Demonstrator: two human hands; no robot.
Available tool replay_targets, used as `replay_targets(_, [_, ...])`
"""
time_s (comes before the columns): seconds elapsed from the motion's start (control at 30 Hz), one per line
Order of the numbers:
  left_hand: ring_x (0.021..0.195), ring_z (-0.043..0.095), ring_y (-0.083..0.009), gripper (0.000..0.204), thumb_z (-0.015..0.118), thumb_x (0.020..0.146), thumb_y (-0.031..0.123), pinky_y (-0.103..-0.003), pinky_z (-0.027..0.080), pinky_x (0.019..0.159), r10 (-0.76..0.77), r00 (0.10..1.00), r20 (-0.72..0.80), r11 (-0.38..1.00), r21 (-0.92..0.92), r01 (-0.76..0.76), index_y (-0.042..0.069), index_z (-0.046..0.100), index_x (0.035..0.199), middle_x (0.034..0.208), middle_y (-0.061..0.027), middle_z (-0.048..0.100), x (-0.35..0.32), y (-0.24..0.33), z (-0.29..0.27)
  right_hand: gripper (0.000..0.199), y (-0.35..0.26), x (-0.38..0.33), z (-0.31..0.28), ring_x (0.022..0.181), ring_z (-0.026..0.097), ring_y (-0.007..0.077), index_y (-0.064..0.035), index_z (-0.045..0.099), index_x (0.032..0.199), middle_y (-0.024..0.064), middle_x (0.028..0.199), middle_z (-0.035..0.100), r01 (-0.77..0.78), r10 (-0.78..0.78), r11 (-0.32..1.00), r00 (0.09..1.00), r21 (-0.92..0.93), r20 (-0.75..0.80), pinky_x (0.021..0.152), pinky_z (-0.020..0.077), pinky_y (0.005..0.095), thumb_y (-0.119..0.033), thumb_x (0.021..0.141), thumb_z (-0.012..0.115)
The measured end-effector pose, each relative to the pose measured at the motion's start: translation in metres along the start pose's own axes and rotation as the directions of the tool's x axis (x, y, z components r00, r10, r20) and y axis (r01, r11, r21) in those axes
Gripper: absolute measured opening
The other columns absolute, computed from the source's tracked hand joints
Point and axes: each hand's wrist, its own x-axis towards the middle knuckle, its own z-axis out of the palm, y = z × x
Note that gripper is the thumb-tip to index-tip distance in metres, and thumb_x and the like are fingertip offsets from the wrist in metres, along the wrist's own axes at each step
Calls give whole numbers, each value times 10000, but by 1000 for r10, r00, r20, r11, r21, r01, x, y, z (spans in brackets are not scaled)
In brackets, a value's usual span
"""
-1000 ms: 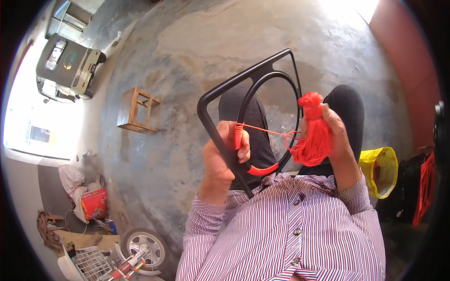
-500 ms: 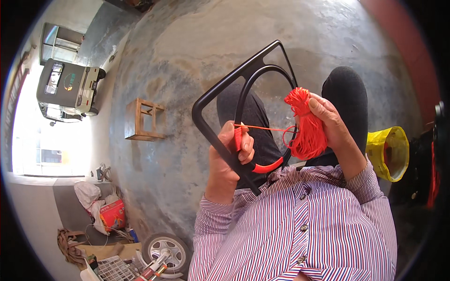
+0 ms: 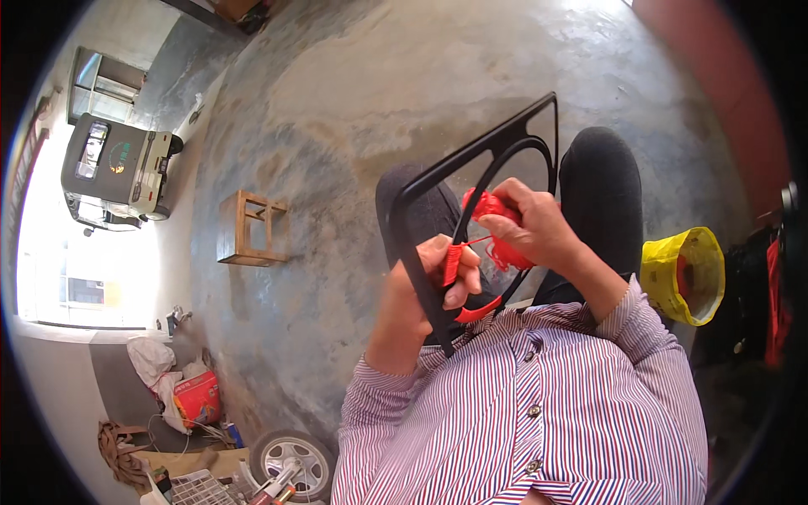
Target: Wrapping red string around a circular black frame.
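A black metal frame (image 3: 471,151) with a curved inner loop stands tilted above my lap. My left hand (image 3: 429,273) grips its near left side, fingers curled at a section of the loop wound tightly with red cord (image 3: 452,266). Lower on the loop, another wound red section (image 3: 480,311) shows. My right hand (image 3: 539,223) is closed around a bundle of red cord (image 3: 507,254), held at the loop's inner opening. A short strand runs from the bundle to the winding by my left fingers. My right hand partly hides the bundle.
A yellow bag (image 3: 665,278) stands open by my right leg. A wooden stool (image 3: 240,240) is on the concrete floor to the left. Farther left are a parked three-wheeler (image 3: 118,164), a red box (image 3: 198,397) and a wheel (image 3: 290,467).
My right hand has brought the cord bundle left, closer to my left hand and the loop, so the strand between them is shorter. The frame has shifted slightly right and turned.
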Motion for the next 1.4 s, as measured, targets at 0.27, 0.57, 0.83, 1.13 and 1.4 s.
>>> replay_targets(0.27, [611,578,-139,355,527,1023,225,-235,424,491,217,970,-110,975,80,-209,-16,570,1280,1102,-203,669,-2,-10,27,434,-12,30,10,850,683,307,-15,647,1087,147,998,654,192,-183,975,979,108,-91,746,538,407,-341,832,778])
replay_targets(0.57, [537,558,-233,699,336,1006,572,-305,380,422,43,998,43,967,-254,-31,-49,621,1156,923,-248,654,-6,-10,20,473,-19,23,9,1201,503,244,43,623,1207,144,1198,567,-174,-269,296,928,939,257,1050,371,372,-220,820,691])
replay_targets(0.83, [480,521,-250,594,396,958,457,-325,358,397,-39,995,94,943,-326,68,-70,592,1147,860,-234,663,-2,-13,12,596,-28,15,3,1268,482,313,68,591,1235,206,1260,576,-222,-304,203,912,954,277,1112,323,417,-127,681,696])
replay_targets(1.13, [539,547,-256,501,441,939,348,-337,384,424,59,989,139,901,-434,7,-48,573,1217,942,-197,667,-7,-18,12,743,-39,13,7,1216,577,285,80,457,1379,204,1286,598,-300,-427,8,861,954,274,1090,392,391,-97,713,735])
replay_targets(1.4, [561,533,-192,443,540,937,323,-297,379,467,171,984,-45,974,-140,-175,-52,586,1168,870,-152,645,-11,-17,6,521,-31,5,-3,1044,646,192,38,553,1245,140,1183,644,-221,-8,469,967,855,255,953,501,334,-156,809,763])
